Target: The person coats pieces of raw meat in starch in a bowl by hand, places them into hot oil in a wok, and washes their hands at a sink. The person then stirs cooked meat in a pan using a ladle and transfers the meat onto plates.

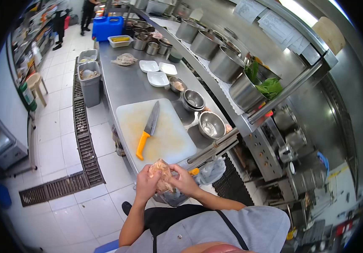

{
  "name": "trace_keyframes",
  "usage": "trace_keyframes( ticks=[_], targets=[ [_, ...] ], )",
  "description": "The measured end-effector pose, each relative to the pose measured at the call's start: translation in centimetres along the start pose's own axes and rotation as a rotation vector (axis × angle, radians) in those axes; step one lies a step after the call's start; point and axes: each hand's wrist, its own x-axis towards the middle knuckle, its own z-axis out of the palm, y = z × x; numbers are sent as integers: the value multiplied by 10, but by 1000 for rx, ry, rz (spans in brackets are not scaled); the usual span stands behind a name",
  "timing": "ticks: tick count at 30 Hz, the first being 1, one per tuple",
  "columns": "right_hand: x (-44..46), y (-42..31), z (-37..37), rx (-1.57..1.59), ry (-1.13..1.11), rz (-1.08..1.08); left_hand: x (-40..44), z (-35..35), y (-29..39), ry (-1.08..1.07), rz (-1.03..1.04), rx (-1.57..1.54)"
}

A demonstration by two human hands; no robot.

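Between my left hand (148, 184) and my right hand (184, 180) is a pale pinkish piece of raw chicken (163, 170), held just off the table's near edge. Both hands have their fingers curled around its sides, thumbs on top. Beyond them, a white cutting board (171, 133) lies on the steel table. A kitchen knife (150, 126) with a yellow handle rests on it, blade pointing away from me. Below my hands, a clear plastic bag (173, 197) is partly hidden by them.
Steel bowls (212, 125) stand right of the board, with white square dishes (158, 79) farther back. Several pots (226, 63) line the shelf above. Grey bins (90, 86) stand along the table's left side, by a floor drain (84, 139). People (88, 14) stand far back.
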Motion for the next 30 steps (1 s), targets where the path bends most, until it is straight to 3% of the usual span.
trace_keyframes(
  ticks=[2, 3, 6, 8, 12, 14, 15, 17, 18, 20, 21, 23, 27, 30],
  targets=[
    [-15, 12, -1, -174, 99, -234, -5, 13, -21, 52, -38, -122],
    [55, 0, 43, -93, 125, -329, 39, -57, 4, 21, 13, -10],
    [39, 5, 39, -216, 144, -201, 24, -41, -12, 80, 62, -65],
    [39, -7, 43, -19, -49, 62, 18, -43, -13, 150, 172, 109],
    [44, -1, 51, 7, -14, 25, 8, -52, -21, 148, 186, 159],
    [41, -9, 52, -435, 173, -200, -1, -51, -12, 50, 107, 78],
    [39, -12, 52, -439, 175, -201, -5, -51, -3, 48, 110, 75],
    [34, -18, 53, -522, 228, -342, -10, -49, 15, 8, -117, -779],
    [30, -15, 53, -521, 229, -342, -10, -51, 10, 8, -118, -779],
    [23, -10, 49, -570, 276, -638, -5, -54, 0, -187, -295, -798],
    [19, -9, 47, -572, 273, -642, -7, -51, 2, -186, -291, -799],
    [7, -5, 41, -602, 330, -731, -12, -43, 13, -418, -419, -857],
    [-32, -8, 14, -664, 349, -723, -18, -9, 14, -506, -298, -865],
    [-71, -7, -31, -768, 299, -598, -24, 44, 3, -373, -321, -565]
  ],
)
